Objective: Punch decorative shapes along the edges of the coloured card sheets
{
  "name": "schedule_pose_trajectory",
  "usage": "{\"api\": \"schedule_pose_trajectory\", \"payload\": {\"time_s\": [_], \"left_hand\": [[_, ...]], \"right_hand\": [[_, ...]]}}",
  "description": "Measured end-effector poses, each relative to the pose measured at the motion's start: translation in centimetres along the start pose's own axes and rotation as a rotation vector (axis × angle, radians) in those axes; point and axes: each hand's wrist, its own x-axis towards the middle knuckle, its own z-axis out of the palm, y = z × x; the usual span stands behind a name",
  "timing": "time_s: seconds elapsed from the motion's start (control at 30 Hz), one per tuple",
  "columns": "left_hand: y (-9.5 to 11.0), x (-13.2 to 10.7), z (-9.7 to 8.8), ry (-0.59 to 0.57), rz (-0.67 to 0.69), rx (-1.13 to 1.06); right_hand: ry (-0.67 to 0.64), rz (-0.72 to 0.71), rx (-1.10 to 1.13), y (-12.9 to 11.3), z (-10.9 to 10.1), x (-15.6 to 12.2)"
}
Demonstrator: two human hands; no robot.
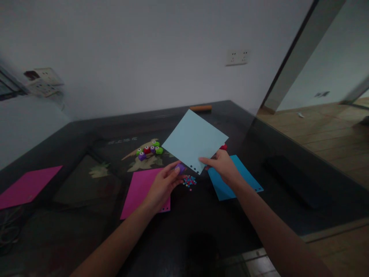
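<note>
My left hand (165, 181) is closed around a small purple paper punch (181, 168), mostly covered by the fingers. In my right hand (220, 163) a light blue sheet of paper (196, 138) is pinched near its lower right edge, held tilted above the table. A few star-shaped holes run along the sheet's lower edge, close to the purple punch. Below lies a small heap of pink, blue and white paper bits (190, 181). A pink sheet (141, 188) with punched holes lies under my left hand, and a blue sheet (235, 179) with holes lies beneath my right forearm.
Several green, red and purple punches (147, 150) with eyes stand behind my left hand. A red object (223, 146) shows partly behind my right hand. Another pink sheet (29, 186) lies far left, a dark flat case (294, 181) right, and an orange-brown roll (201, 108) near the wall.
</note>
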Motion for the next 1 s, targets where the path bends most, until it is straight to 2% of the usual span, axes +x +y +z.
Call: {"api": "schedule_pose_trajectory", "payload": {"time_s": [0.3, 0.6, 0.83, 1.0], "left_hand": [[0.4, -0.2, -0.1, 0.0, 0.052, 0.032], [0.5, -0.3, 0.2, 0.03, 0.07, 0.061], [0.2, -0.1, -0.2, -0.012, 0.115, 0.095], [0.1, 0.0, -0.3, 0.052, 0.11, 0.102]], "right_hand": [[0.105, -0.073, -0.041, 0.5, 1.4, -0.6], [0.082, -0.076, -0.051, 0.0, 1.6, -0.9], [0.072, -0.09, -0.039, 0.2, 1.7, -1.0], [0.034, -0.109, -0.074, 0.1, 1.8, -1.1]]}}
